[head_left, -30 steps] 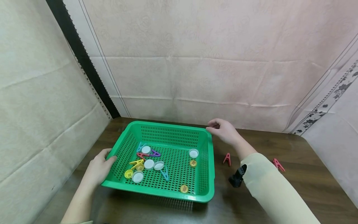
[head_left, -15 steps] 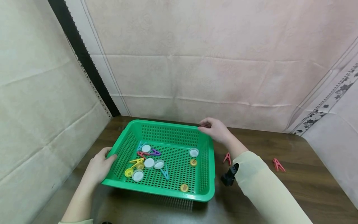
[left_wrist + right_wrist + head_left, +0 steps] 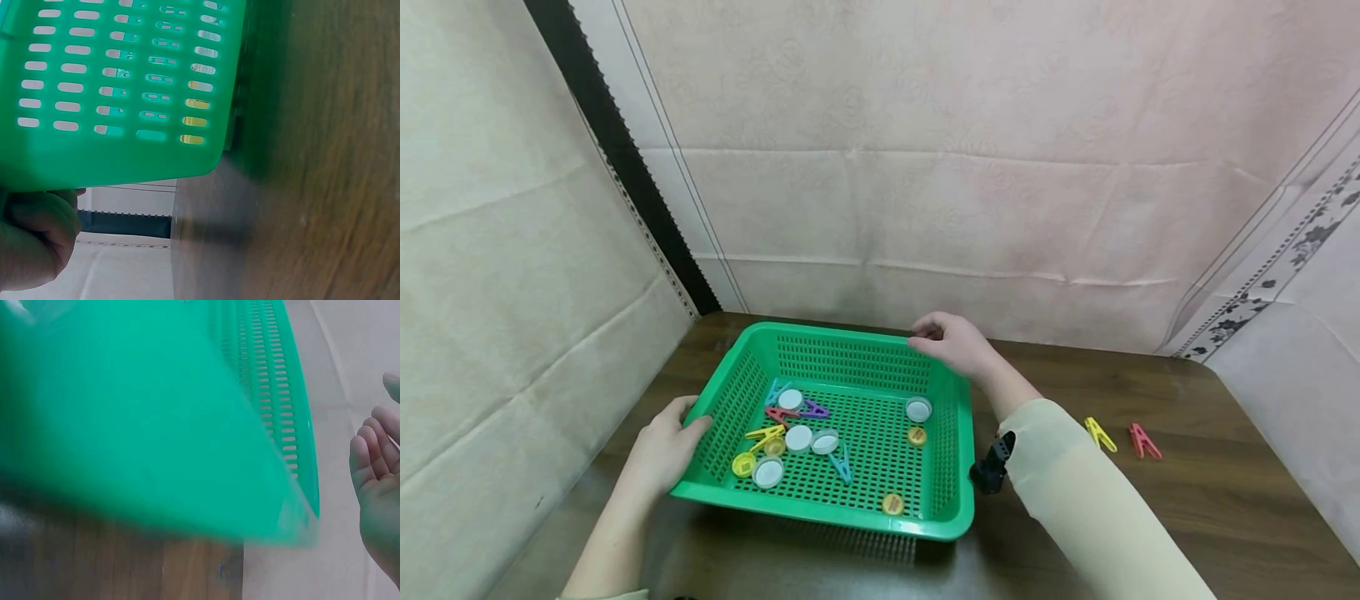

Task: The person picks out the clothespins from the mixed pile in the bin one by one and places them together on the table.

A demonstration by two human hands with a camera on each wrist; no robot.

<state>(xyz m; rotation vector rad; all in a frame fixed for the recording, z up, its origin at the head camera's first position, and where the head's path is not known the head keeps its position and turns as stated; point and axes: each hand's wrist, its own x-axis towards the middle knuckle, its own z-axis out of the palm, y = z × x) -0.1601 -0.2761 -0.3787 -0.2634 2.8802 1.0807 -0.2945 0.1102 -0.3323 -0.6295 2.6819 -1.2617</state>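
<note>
A green plastic basket with slotted walls is gripped at its left rim by my left hand. Inside lie white bottle caps, a yellow cap, small tan discs, and clothespins: yellow, red, purple and blue. My right hand hovers around the basket's far right corner, fingers loosely bent, thumb apart. In the right wrist view its palm holds nothing. The left wrist view shows the basket's slotted wall above the curled left fingers.
On the brown table to the right lie a yellow clothespin and a red clothespin. The right sleeve covers part of the table. Pale cloth walls stand behind and at both sides.
My right hand has moved left above the basket's far rim. Its sleeve now uncovers the yellow clothespin and mostly hides the red clothespin beside the basket. My left hand stays on the rim.
</note>
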